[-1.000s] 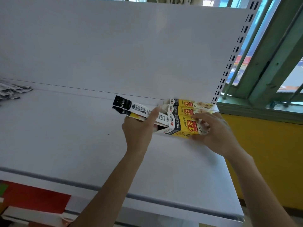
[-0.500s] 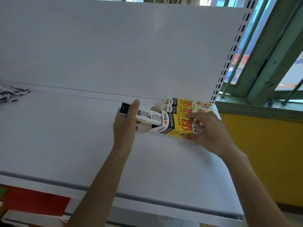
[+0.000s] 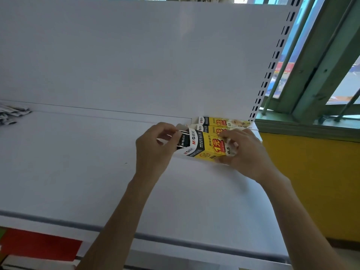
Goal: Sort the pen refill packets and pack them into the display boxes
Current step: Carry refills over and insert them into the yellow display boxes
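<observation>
A yellow, black and white display box (image 3: 206, 151) lies on its side on the white shelf (image 3: 78, 162), near the back right corner. My right hand (image 3: 247, 152) grips its right end. At its open left end, my left hand (image 3: 153, 151) curls its fingers round the black ends of the pen refill packets (image 3: 182, 142), which sit almost fully inside. Two more boxes of the same kind lie behind it, the middle one (image 3: 209, 129) and the rear one (image 3: 220, 121) against the back panel.
A pile of loose refill packets (image 3: 9, 114) lies at the shelf's far left. A slotted upright (image 3: 272, 61) ends the back panel on the right, with a window frame (image 3: 311, 75) and yellow wall (image 3: 311, 182) beyond. Red items (image 3: 39, 244) show below the shelf's front edge.
My left hand has slid the refill packets rightward into the open end of the front box, so only their black ends still show. My right hand has kept hold of the box.
</observation>
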The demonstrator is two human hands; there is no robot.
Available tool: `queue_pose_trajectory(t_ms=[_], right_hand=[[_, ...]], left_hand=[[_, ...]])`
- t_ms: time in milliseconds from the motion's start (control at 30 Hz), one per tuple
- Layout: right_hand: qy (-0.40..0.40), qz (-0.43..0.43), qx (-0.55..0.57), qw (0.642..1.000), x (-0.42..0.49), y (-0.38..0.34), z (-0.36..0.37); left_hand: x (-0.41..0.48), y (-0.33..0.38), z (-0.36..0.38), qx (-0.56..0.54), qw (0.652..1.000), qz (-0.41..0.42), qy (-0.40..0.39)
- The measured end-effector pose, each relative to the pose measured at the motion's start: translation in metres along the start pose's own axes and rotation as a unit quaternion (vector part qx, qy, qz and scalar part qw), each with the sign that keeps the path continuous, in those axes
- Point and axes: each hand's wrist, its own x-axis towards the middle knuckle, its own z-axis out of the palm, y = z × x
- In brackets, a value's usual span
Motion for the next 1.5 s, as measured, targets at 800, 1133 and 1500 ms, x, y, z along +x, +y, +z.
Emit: queue_pose_trajectory(t_ms=[800,1133,1500], right_hand=[[-0.044,0.051,-0.012,0.998,0.020,0.005,0.012],[-0.090,-0.216,0.224,0.946,0.069,-0.193,0.087],[-0.204,-0.301,0.259,0.895,0.035,-0.408,0.218]], left_hand=[[0.011,-0.034,0.009,0.241,0.948,-0.077,-0.194],[-0.034,-0.037,-0.171,0.431,0.891,-0.140,-0.017],[-0.080,-0.061,-0.380,0.491,0.850,-0.156,0.114]])
